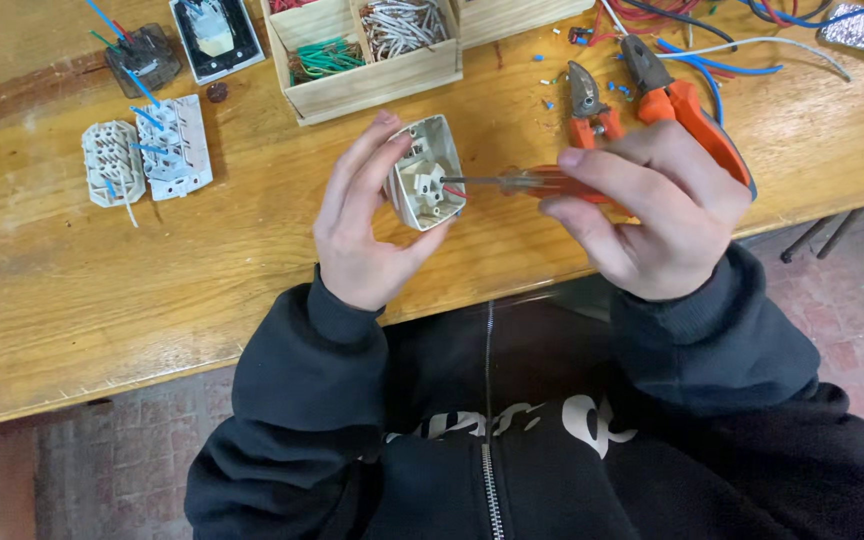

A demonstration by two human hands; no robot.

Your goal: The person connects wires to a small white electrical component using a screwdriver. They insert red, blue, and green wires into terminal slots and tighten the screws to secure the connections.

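The wooden surface [102, 290] carried all loose parts and lay beyond and below both hands. Beyond the fingers of the left hand stood a wooden tray [377, 75] with bundled wire pieces. Beyond the right hand's knuckles lay orange-handled pliers [677, 95] and a smaller orange cutter [587, 105], among blue and red wire offcuts. Two white switch modules [147, 155] with blue leads rested well apart, to the outer side of the left hand.

The left hand [357, 235] held a cream socket housing [427, 175] clear of the surface; its fingers were closed around the housing, thumb below, fingertips on the upper edge, open back turned toward the right hand.

The right hand [657, 215] gripped a screwdriver [522, 182] with an orange translucent handle, fingers closed on the handle. The tool's long axis ran nearly level, from the right fingers across toward the left fingers. The blade tip met the housing interior at a terminal beside a short red lead [455, 190]. The housing lay directly off the blade end, in line with the shaft, and the left hand was nearer to it.
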